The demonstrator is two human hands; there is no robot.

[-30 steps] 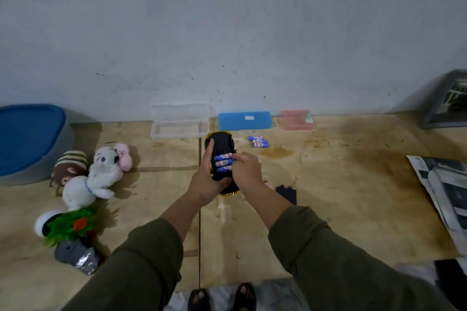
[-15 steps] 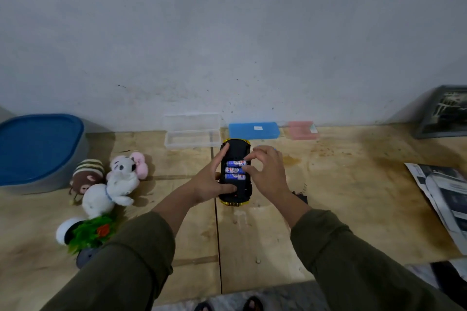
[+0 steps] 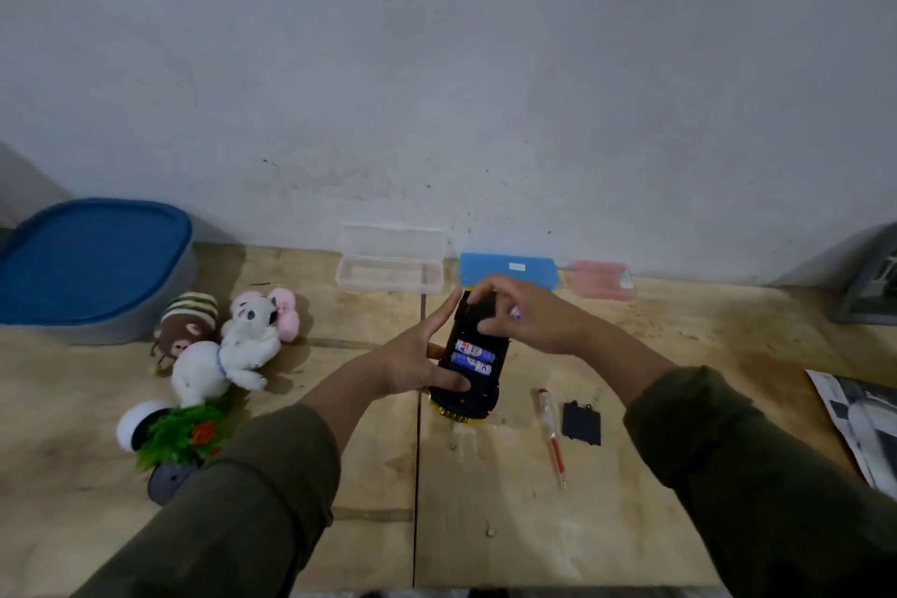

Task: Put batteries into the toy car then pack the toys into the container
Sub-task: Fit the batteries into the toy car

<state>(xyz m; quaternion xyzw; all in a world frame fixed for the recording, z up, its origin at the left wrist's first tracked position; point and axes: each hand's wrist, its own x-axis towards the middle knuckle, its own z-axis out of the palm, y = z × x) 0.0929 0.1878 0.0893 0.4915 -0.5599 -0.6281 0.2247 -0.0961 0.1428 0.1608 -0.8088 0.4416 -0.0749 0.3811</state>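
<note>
Head view: toy car [image 3: 470,357] (underside up) in both hands

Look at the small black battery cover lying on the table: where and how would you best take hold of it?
Pinch the cover across its two long side edges, coming straight down from above. It lies flat on the table, so only its edges offer a grip. The screwdriver lies apart on its left, so the gap there is narrow; the right is open. The right hand is nearer.

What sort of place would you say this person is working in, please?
Probably a makeshift home workspace: a stained plywood table against a bare scuffed wall, with plush toys and small plastic boxes laid out on it.
</note>
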